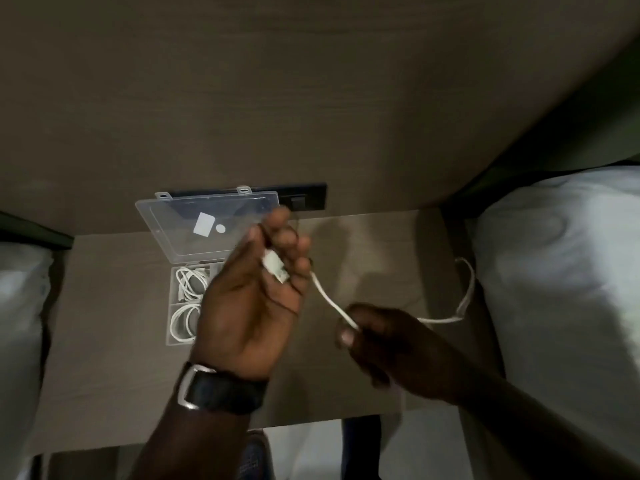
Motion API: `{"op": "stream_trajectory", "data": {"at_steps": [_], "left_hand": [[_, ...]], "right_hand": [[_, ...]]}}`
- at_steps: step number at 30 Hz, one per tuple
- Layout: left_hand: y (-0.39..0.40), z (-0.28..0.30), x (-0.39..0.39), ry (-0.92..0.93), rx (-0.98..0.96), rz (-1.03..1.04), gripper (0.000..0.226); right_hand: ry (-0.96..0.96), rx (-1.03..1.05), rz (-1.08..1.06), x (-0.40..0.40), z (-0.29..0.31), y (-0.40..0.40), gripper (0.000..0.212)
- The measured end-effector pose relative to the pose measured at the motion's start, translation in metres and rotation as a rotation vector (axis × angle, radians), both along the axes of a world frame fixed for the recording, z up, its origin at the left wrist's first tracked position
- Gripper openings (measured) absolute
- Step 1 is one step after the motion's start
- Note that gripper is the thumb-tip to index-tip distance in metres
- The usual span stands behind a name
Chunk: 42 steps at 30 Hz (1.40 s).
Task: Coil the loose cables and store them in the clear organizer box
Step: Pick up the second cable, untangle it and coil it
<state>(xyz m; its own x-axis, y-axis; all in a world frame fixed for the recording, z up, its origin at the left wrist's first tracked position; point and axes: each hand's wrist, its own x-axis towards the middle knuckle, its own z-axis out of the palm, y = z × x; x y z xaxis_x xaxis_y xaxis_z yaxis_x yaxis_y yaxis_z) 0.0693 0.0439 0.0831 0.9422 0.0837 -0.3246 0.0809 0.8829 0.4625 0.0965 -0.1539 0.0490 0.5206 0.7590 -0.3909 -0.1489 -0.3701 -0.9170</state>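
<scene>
The left hand (256,292) is pinching the white USB cable (329,299) by its plug as an anchor, while the right hand (377,337) is gripping the slack for looping beside the clear organizer box (180,292).

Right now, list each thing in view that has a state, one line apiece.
Organizer box: open, two coiled white cables in its left compartments.
Lid: raised, leaning back toward the wall.
White cable: uncoiled, strung between both hands, far end trailing toward the bedding.
USB plug: held in the left hand.
Left hand: closed on the USB plug.
Right hand: pinching the white cable.
Wristwatch: strapped on the left wrist.
</scene>
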Motion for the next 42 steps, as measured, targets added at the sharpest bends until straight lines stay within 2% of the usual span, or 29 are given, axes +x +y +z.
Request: {"op": "stream_trajectory", "data": {"at_steps": [1,4,7,8,9,11,13,15,16,18,21,23,25,26,28,30,31,32,34,36,39,40,42], "left_hand": [[0.011,-0.003,0.001,-0.017,0.149,0.038,0.03],[0.013,-0.02,-0.001,0.067,0.79,0.012,0.026],[-0.016,-0.038,-0.015,0.058,1.165,-0.226,0.025],[-0.024,-0.041,-0.019,0.046,1.22,-0.303,0.022],[-0.029,-0.041,-0.022,0.056,1.176,-0.357,0.023],[-0.032,-0.038,-0.026,0.15,0.965,-0.441,0.046],[-0.029,-0.029,-0.025,0.213,0.531,-0.531,0.063],[-0.025,-0.018,-0.021,0.183,0.008,-0.461,0.051],[-0.021,-0.015,-0.018,0.157,-0.151,-0.359,0.043],[-0.009,-0.013,-0.012,0.125,-0.23,-0.092,0.038],[0.013,-0.02,-0.006,0.155,-0.166,0.247,0.023],[0.017,-0.034,-0.005,0.203,0.034,0.327,0.02],[0.011,-0.049,-0.011,0.218,0.532,0.316,0.019],[0.006,-0.056,-0.016,0.175,0.794,0.254,0.018],[-0.003,-0.068,-0.028,0.045,1.242,-0.002,0.02],[-0.008,-0.075,-0.039,0.0,1.488,-0.232,0.025],[-0.012,-0.073,-0.041,0.002,1.479,-0.316,0.031],[-0.017,-0.067,-0.042,0.022,1.386,-0.391,0.041],[-0.028,-0.051,-0.041,0.119,1.029,-0.508,0.059],[-0.03,-0.037,-0.038,0.198,0.631,-0.529,0.061],[-0.023,-0.024,-0.028,0.169,0.007,-0.255,0.031],[-0.019,-0.023,-0.025,0.151,-0.111,-0.133,0.022],[-0.015,-0.026,-0.02,0.165,-0.182,0.035,0.023]], "right_hand": [[-0.057,-0.056,0.092,-0.002,0.001,-0.004,0.023],[-0.368,-0.114,0.244,0.003,0.017,-0.012,0.023],[-0.662,-0.112,0.229,0.023,0.044,-0.005,0.027],[-0.717,-0.097,0.196,0.031,0.05,-0.002,0.023],[-0.743,-0.081,0.152,0.04,0.053,0.001,0.02],[-0.739,-0.046,0.022,0.056,0.049,0.003,0.018],[-0.739,-0.042,-0.121,0.066,0.038,0.006,0.024],[-0.698,-0.063,-0.203,0.064,0.023,0.014,0.032],[-0.672,-0.097,-0.19,0.057,0.014,0.019,0.036],[-0.581,-0.182,-0.038,0.035,-0.003,0.027,0.035],[-0.357,-0.255,0.181,-0.011,-0.013,0.029,0.015],[-0.29,-0.245,0.22,-0.034,-0.004,0.027,0.022],[-0.323,-0.25,0.277,-0.04,0.012,0.024,0.028],[-0.357,-0.273,0.307,-0.036,0.021,0.021,0.027],[-0.476,-0.307,0.331,-0.02,0.034,0.013,0.018],[-0.626,-0.347,0.337,0.001,0.048,0.008,0.016],[-0.682,-0.352,0.295,0.012,0.053,0.005,0.017],[-0.725,-0.336,0.234,0.021,0.054,0.004,0.015],[-0.779,-0.276,0.114,0.034,0.048,0.004,0.011],[-0.726,-0.216,-0.071,0.044,0.04,0.011,0.013],[-0.561,-0.175,-0.242,0.038,0.024,0.025,0.008],[-0.524,-0.186,-0.227,0.027,0.017,0.029,0.009],[-0.536,-0.219,-0.121,0.0,0.004,0.039,0.016]]}}
